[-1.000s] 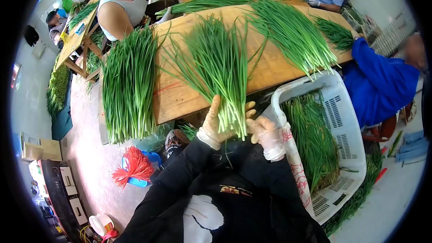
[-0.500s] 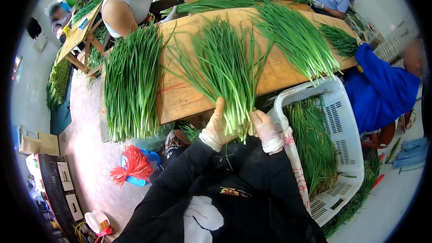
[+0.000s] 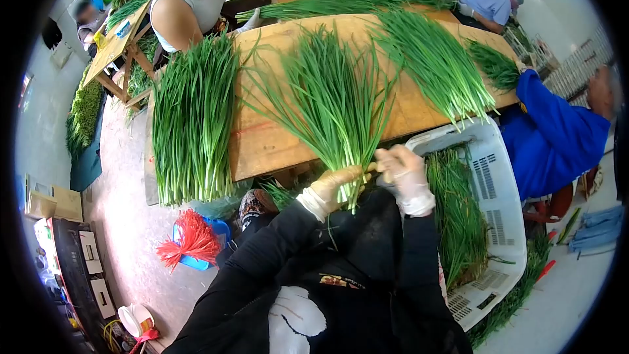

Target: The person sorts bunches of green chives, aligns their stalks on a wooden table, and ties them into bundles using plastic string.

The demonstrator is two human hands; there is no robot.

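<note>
Plainly, no writing can be read: the red print on the white sack (image 3: 438,269) hanging over the crate's edge and the gold mark on the person's black top are too small and blurred to make out.

Since the frame a second ago, the left hand (image 3: 334,187), which then stood upright along the left side of the chive bunch (image 3: 334,101), has closed around the stem ends from below. The right hand (image 3: 403,170), then low beside the stems, has risen and now meets the left at the cut ends. The bunch has fanned out wider across the worktop (image 3: 262,137).

Both hands are gloved. The left fingers are curled tight around the stems, just off the worktop's near edge, with the leaves spreading away over the wood. The right fingers are bent and pressed together, pinching at the same stem ends, thumb toward the left hand.

Beside the right hand stands a white crate (image 3: 501,183) holding more chives. A loose pile (image 3: 193,118) lies left of the bunch.
</note>
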